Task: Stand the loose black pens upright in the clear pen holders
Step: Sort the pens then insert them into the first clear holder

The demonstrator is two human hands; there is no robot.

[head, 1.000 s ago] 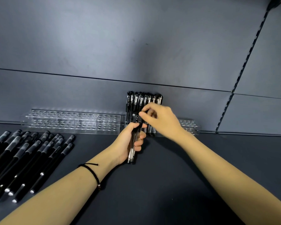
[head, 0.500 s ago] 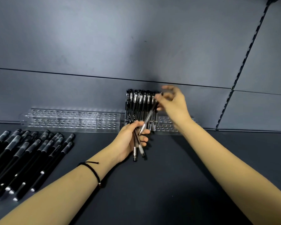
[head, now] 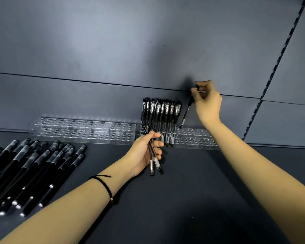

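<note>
loose pens (head: 30, 166) cut off at left edge, held pens' (head: 152, 155) middles hidden in left hand (head: 144, 152), holder (head: 192, 140) partly behind upright pens (head: 161, 118)

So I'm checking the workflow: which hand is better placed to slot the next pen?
The right hand. It already holds one pen, tip just above the clear holder; the left hand only grips spare pens.

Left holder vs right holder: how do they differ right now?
The left holder has no pens in it; the right holder carries a block of upright pens at its left end. The right hand is lowering a pen toward the right holder, tip at a hole; nothing approaches the left holder. Both are clear, perforated, and sit against the back panel.
</note>
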